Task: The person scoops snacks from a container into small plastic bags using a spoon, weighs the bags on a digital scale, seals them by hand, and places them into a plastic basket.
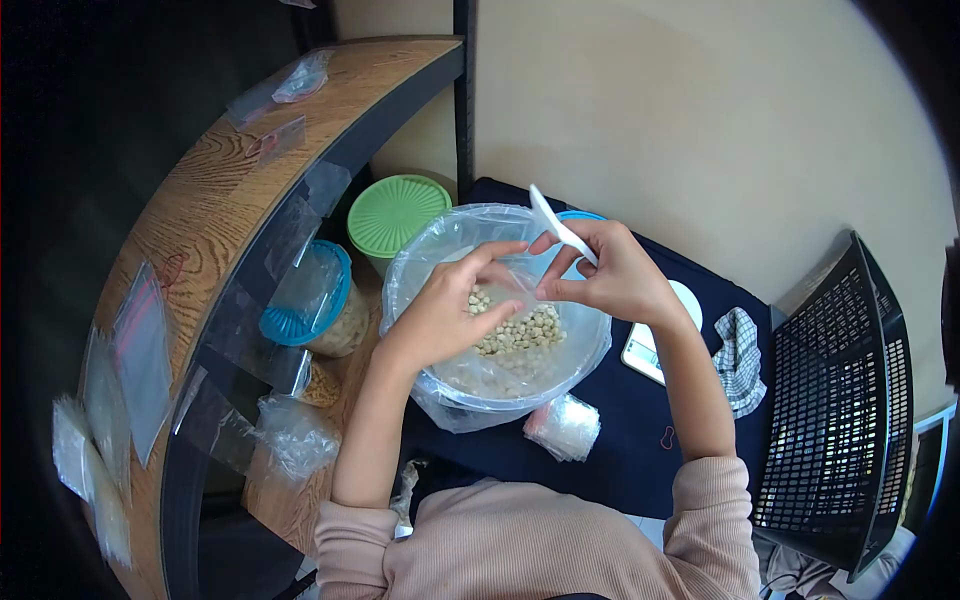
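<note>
A white plastic spoon [558,228] is tucked between the fingers of my right hand [612,268], its end pointing up and away. The right thumb and a fingertip also pinch the edge of a small clear plastic bag [517,274]. My left hand [450,312] curves around the bag from the other side, thumb and index finger apart, with the film against its fingers. Both hands are above a large round tub lined with clear plastic [588,372]. Pale, bean-like pieces [522,335] lie in the tub, partly hidden by my left hand.
A green-lidded container [399,213] and a blue-lidded container [307,292] stand left of the tub. Near its front lies a stack of clear bags [563,428]. A white scale [645,350], checked cloth [739,360] and black crate [835,400] are rightward. A wooden shelf [200,215] curves along the left.
</note>
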Motion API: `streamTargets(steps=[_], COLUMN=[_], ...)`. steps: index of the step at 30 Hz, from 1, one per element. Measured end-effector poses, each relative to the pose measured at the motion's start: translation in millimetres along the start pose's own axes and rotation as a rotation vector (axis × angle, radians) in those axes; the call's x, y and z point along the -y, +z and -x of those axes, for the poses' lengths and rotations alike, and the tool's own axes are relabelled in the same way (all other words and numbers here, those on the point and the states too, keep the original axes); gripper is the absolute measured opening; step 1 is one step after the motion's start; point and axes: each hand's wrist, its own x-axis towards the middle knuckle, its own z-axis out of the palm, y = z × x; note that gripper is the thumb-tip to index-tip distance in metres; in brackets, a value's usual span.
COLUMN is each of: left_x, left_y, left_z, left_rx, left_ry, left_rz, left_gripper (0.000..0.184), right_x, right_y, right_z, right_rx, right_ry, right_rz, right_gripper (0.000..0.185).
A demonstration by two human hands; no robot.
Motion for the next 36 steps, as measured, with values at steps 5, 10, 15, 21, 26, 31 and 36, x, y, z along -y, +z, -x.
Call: streamTargets(steps=[5, 10, 15, 21, 26, 31, 36], left_x=[-12.0, -3.6, -1.4, -4.2, -2.0, -3.5, -8.0], left_y=[1.1, 5.1, 5.5, 2.6, 4.5, 7.2, 4.6], left_z=[1.7, 3.0, 4.3, 2.7, 1.1, 1.2, 1.9], left_rx=[-0.191, -0.174, -0.238, -0.176, -0.231, -0.318, -0.329], left_ry=[0.295, 0.185, 0.226, 0.223, 0.361, 0.334, 0.319], left_rz=[-0.450, -0.172, -0.167, -0.323, -0.620, -0.531, -0.479], left_gripper=[0.064, 0.058, 0.053, 0.047, 0.049, 0.049, 0.048], right_x=[12.5, 8.3, -0.8, -3.8, -3.4, 6.4, 7.4], right_y=[7.9, 19.5, 19.7, 17.6, 20.2, 21.3, 21.4], right_z=[-2.6, -5.5, -7.8, -4.9, -7.1, -4.7, -6.7], right_rx=[-0.007, -0.056, -0.029, -0.061, -0.103, -0.127, -0.137], right_ry=[0.109, 0.069, 0.005, 0.042, -0.128, -0.006, -0.014], right_rz=[-0.184, -0.379, -0.489, -0.386, -0.090, -0.060, -0.155], right_gripper=[0.028, 0.025, 0.024, 0.019, 0.025, 0.020, 0.019])
